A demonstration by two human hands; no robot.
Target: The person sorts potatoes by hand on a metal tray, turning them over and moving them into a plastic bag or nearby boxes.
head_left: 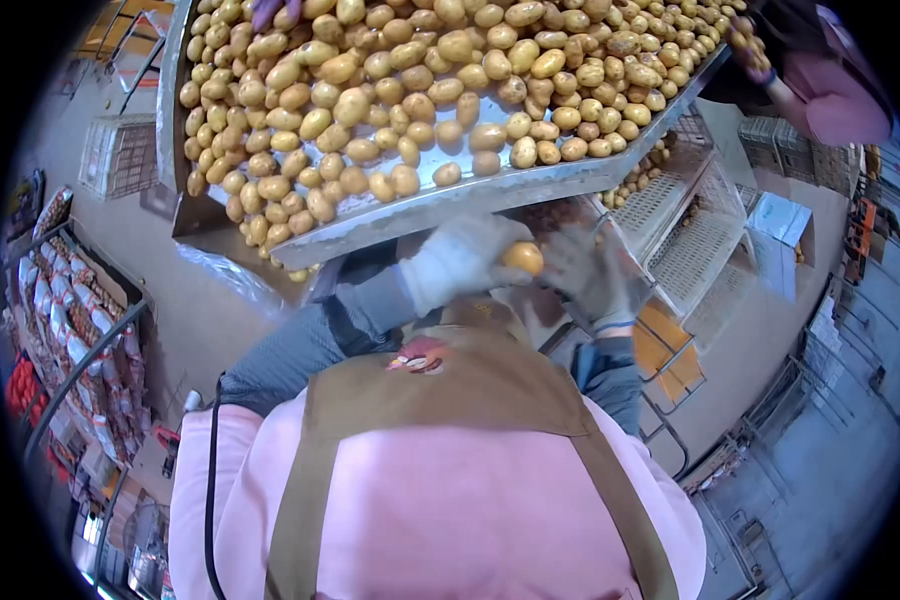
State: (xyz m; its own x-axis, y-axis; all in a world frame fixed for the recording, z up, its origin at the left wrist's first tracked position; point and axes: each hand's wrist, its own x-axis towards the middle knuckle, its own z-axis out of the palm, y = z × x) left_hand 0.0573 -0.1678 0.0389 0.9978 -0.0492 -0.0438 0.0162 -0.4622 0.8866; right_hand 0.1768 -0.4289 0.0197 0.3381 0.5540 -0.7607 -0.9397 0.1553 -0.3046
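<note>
"Our left hand (458, 260), what do we have in it?"

"One yellow potato (523, 259), gripped at the fingertips. We see the white glove blurred, so we can't make out each finger."

"And our right hand (592, 275)?"

"Open, its gloved fingers spread just beside the potato. We can't tell whether they touch it."

"So where are we holding that potato?"

"Between our two hands, in front of our brown apron (450, 385) and just beyond the near edge of the metal table (450, 195). We've got a big spread of potatoes (420, 105) on that table, thick at the far side and sparser near the rim, where some wet-looking metal shows."

"What do we see to our right?"

"Perforated plastic crates (685, 235), with a pale blue box (778, 218) beyond them. Farther up, we can see a co-worker's pink sleeve (848, 95) beside the table."

"And on our left?"

"Clear plastic (232, 280) hanging by the table corner, a pale slatted crate (118, 158) on the floor, and filled mesh sacks (80, 340) behind a metal rail (90, 365)."
</note>
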